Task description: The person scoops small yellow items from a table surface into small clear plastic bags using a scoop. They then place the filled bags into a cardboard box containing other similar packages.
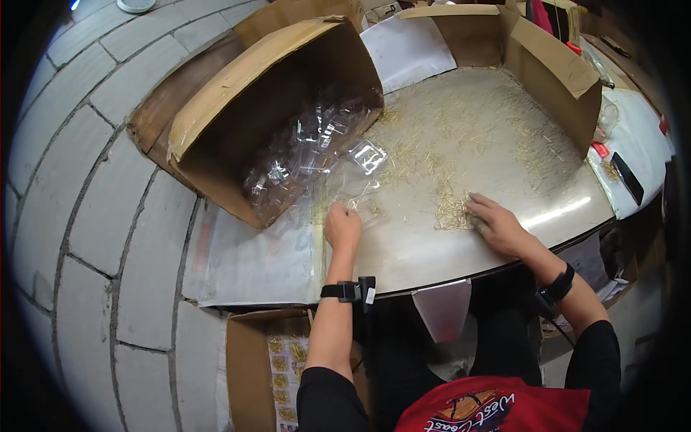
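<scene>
My left hand (343,227) is closed at the left side of the metal work surface, its fingers curled around the edge of a clear plastic box (369,210) that is blurred and hard to outline. Just beyond it, more clear plastic boxes (309,155) spill from a tipped cardboard box (216,151). Over on the right, my right hand (498,225) lies low with fingers stretched out. Its fingertips touch a small heap of thin gold-coloured metal pieces (452,209), too small to tell whether pins or clips. Wide bands are strapped on both my wrists.
Loose gold pieces (533,137) lie scattered across the metal surface (403,259). Cardboard walls (554,79) edge its far and right sides. A dark phone-like slab (628,178) rests at the right. Below the table, an open carton (248,367) holds several packs of gold pieces (281,380).
</scene>
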Demonstrator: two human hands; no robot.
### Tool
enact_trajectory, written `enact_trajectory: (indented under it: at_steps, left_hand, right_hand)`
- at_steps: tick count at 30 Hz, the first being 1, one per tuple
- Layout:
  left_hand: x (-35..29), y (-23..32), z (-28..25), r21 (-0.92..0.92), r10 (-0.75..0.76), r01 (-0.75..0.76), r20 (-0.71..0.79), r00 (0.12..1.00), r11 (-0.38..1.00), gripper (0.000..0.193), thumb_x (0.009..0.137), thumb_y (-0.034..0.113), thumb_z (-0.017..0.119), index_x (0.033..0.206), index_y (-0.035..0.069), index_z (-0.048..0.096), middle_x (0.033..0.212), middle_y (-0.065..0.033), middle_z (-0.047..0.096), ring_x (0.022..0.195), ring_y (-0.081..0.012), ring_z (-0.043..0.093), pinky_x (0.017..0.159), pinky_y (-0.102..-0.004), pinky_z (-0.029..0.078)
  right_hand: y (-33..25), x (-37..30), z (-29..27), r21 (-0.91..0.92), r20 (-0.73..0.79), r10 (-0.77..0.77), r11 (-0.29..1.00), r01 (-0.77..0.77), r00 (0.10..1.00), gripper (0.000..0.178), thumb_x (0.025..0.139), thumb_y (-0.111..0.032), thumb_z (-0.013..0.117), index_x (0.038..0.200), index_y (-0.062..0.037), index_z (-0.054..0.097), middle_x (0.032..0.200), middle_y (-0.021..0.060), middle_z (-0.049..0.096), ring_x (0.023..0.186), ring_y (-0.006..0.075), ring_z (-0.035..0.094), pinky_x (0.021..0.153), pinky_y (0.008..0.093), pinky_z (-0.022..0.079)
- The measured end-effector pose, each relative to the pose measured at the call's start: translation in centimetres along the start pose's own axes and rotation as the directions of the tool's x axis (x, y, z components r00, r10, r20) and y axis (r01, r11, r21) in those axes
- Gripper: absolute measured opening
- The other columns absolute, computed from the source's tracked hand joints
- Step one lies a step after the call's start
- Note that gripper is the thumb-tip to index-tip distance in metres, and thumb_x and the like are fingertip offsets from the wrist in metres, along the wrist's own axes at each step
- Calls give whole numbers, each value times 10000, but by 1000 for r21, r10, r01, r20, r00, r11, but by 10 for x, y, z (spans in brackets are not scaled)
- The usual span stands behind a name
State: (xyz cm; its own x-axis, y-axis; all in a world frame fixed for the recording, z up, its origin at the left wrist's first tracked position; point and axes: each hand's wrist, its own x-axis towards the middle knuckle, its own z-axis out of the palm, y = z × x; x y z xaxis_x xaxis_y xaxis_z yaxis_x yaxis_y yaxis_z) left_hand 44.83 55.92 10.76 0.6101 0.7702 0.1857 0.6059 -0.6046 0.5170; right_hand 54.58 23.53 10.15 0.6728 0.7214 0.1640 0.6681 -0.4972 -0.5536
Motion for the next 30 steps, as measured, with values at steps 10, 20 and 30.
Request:
enact_trajectory:
  at_steps: [10, 20, 30]
  left_hand:
    - [-8, 17, 8, 130, -108, 94, 105, 989, 987, 339, 750, 324, 665, 793, -12, 658, 860, -230, 658, 811, -371, 641, 714, -460, 492]
    - [-9, 2, -5, -125, 184, -195, -94, 978, 973, 127, 729, 168, 669, 769, 47, 672, 741, -131, 660, 718, -288, 647, 657, -387, 497]
    - [-57, 3, 8, -623, 168, 28, 254, 953, 782, 107, 803, 52, 607, 836, -50, 618, 630, -74, 584, 460, -142, 569, 377, -251, 440]
  right_hand:
    - [-16, 26, 49, -231, -8, -136, 964, 131, 991, 500, 927, -297, 459, 1333, -13, 395, 1426, 191, 338, 1348, 350, 277, 1091, 451, 253]
    - [5, 0, 30, -180, -239, -216, 968, 175, 947, 449, 911, -310, 504, 1233, 2, 494, 1319, 195, 461, 1276, 353, 376, 1043, 430, 318]
    - [-88, 54, 76, 319, -148, 141, 944, -88, 979, 399, 818, -265, 623, 1137, -29, 586, 938, 174, 652, 882, 340, 622, 791, 421, 490]
